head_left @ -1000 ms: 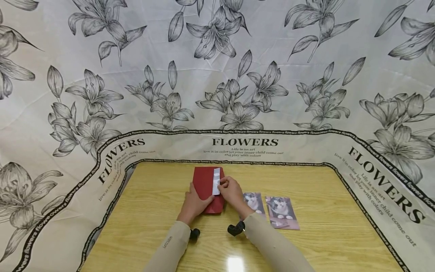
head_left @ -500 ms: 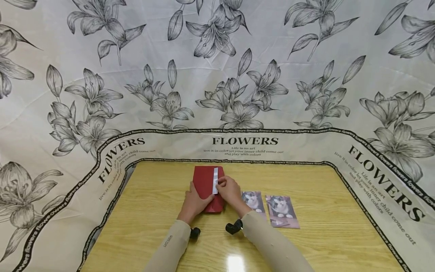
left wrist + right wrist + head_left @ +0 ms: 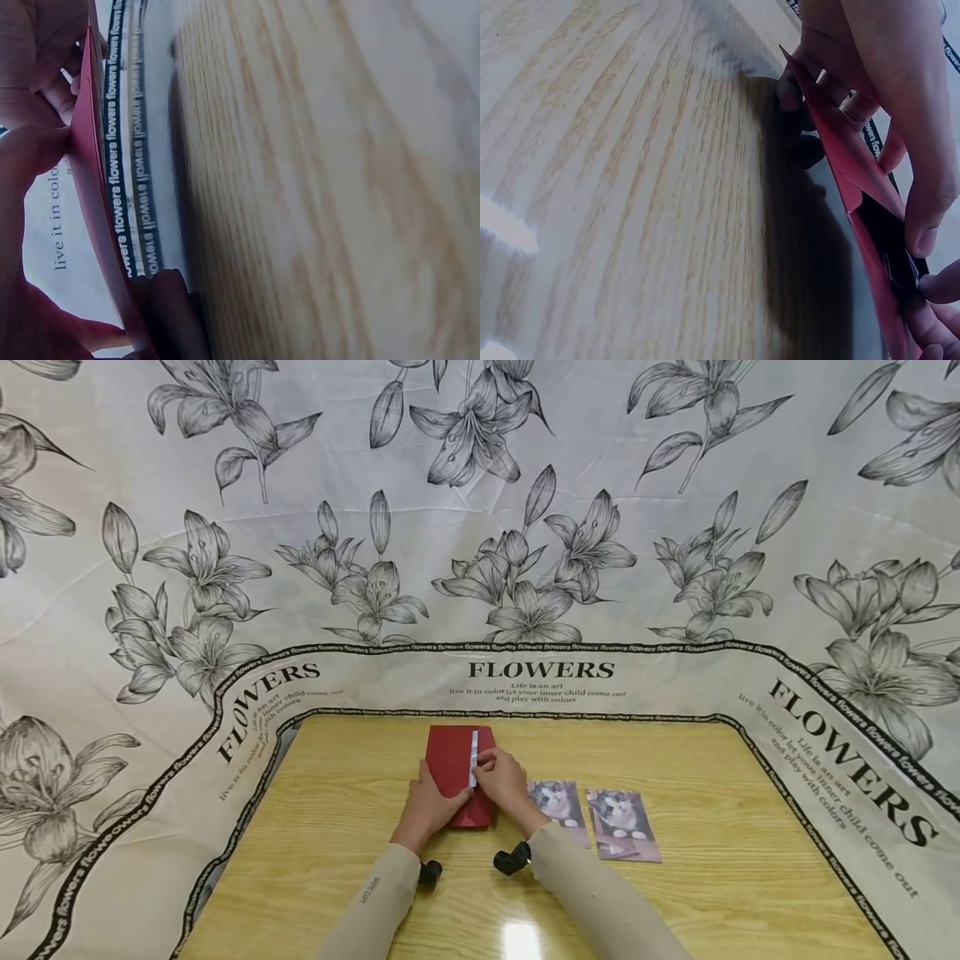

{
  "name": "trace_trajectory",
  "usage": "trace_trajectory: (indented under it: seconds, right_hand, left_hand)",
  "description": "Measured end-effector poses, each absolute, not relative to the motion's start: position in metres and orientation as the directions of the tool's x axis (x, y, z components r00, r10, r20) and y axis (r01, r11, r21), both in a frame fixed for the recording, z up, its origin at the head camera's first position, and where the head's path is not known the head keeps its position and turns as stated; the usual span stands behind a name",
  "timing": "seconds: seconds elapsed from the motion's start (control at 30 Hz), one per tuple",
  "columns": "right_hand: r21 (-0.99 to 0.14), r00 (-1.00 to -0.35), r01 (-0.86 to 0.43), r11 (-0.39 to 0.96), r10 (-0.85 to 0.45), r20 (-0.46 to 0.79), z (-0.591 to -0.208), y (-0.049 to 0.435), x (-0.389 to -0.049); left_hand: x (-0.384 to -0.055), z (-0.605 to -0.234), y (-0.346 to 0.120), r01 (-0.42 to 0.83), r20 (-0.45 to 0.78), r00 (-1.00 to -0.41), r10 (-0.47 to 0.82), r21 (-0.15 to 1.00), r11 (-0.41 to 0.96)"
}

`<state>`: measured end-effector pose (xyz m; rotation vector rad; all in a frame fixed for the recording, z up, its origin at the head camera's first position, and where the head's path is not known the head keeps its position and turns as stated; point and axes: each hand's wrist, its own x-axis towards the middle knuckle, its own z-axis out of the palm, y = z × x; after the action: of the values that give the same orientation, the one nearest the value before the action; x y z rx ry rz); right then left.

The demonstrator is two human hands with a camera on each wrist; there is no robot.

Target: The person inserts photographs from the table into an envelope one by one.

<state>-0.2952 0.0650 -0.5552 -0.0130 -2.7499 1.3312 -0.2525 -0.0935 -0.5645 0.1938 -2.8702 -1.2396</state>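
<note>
Left hand [image 3: 427, 803]: grip closed on the red envelope [image 3: 448, 756], thumb on the upper face close to the pale strip, other fingers under it. Right hand [image 3: 505, 781]: grip narrow, thumb and fingers pinching the edge of a thin pale strip [image 3: 474, 760]. Strip runs lengthwise along the right part of the envelope, red showing either side of it in the head view. Right wrist view: envelope mouth gaping, dark inside, fingertips at the gap; how deep the strip sits is hidden. Envelope is held up off the worktop [image 3: 300, 827], seen nearly edge-on by both wrist cameras, shadow below. In the head view it sits near the far edge, a bit left of centre.

Right of the envelope: two cat pictures, flat, side by side. Nearer one [image 3: 561, 806] is partly covered by the right wrist; farther one [image 3: 624, 827] fully visible. Black devices at both wrists, beige sleeves [image 3: 600, 897] on both arms. Bright light reflection on the near side of the wood-grain worktop. Around it, pale cloth [image 3: 525, 518] with grey lilies, black-bordered band, "FLOWERS" lettering.
</note>
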Motion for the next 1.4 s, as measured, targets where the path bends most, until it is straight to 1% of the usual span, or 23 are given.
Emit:
trace_trajectory:
  seconds: [0.33, 0.6, 0.73, 0.87, 0.97, 1.23, 1.4]
  right_hand:
    - [-0.782, -0.996, -0.021, 0.624, 0.053, 0.069, -0.559, 0.064, -0.297]
    - [-0.831, -0.992, -0.082, 0.55, 0.032, 0.119, -0.555, 0.075, -0.289]
    - [-0.858, -0.99, -0.109, 0.503, 0.019, 0.137, -0.554, 0.086, -0.284]
    - [-0.884, -0.993, -0.1, 0.457, 0.009, 0.117, -0.552, 0.098, -0.277]
    - [-0.891, -0.995, -0.086, 0.446, 0.009, 0.101, -0.551, 0.109, -0.272]
    - [-0.888, -0.995, -0.045, 0.457, 0.055, 0.079, -0.55, 0.14, -0.26]
    - [-0.877, -0.994, -0.044, 0.478, 0.069, 0.088, -0.547, 0.16, -0.254]
  left_hand:
    - [-0.252, -0.563, -0.093, -0.116, -0.042, -0.991, -0.123, 0.72, 0.684]
    - [-0.251, -0.562, -0.091, -0.124, -0.049, -0.99, -0.129, 0.729, 0.673]
    - [-0.252, -0.563, -0.091, -0.135, -0.057, -0.989, -0.137, 0.727, 0.674]
    - [-0.252, -0.564, -0.091, -0.149, -0.07, -0.987, -0.144, 0.722, 0.675]
    - [-0.252, -0.564, -0.091, -0.155, -0.078, -0.987, -0.143, 0.726, 0.67]
    - [-0.25, -0.567, -0.093, -0.151, -0.085, -0.988, -0.13, 0.729, 0.668]
    - [-0.251, -0.567, -0.093, -0.138, -0.073, -0.99, -0.124, 0.727, 0.672]
